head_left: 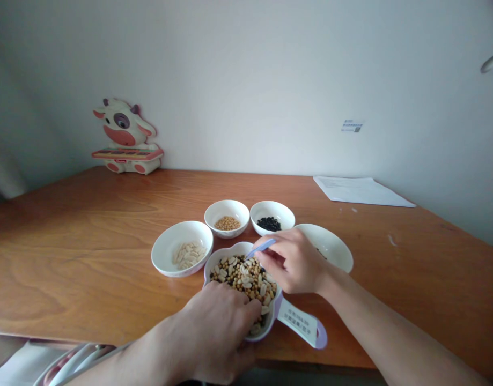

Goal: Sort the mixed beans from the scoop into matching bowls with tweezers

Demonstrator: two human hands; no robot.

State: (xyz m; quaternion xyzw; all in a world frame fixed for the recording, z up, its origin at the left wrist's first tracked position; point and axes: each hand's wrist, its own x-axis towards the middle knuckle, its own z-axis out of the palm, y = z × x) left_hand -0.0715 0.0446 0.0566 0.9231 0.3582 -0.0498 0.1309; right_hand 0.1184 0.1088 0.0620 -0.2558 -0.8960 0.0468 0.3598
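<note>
A white, scalloped pan-like bowl with a lilac rim and handle (297, 321) stands near the table's front edge. It holds a mix of peanuts, yellow beans, pale flat seeds and dark beans (246, 276). Across its near left rim lies my left hand (220, 324), fingers curled over the edge and partly hidden. My right hand (296, 260) is above the far right rim, pinching a thin lilac plastic tool (262, 247) whose tip points down at the mix. The tool's other parts are covered by my fingers.
White bowls stand behind the pan: one with pale flat seeds (169, 244), one with yellow beans (228, 223), one with black beans (269, 223). A fourth bowl (337, 249) is partly behind my right hand. Farther back are a cow toy (127, 139) and papers (359, 190).
</note>
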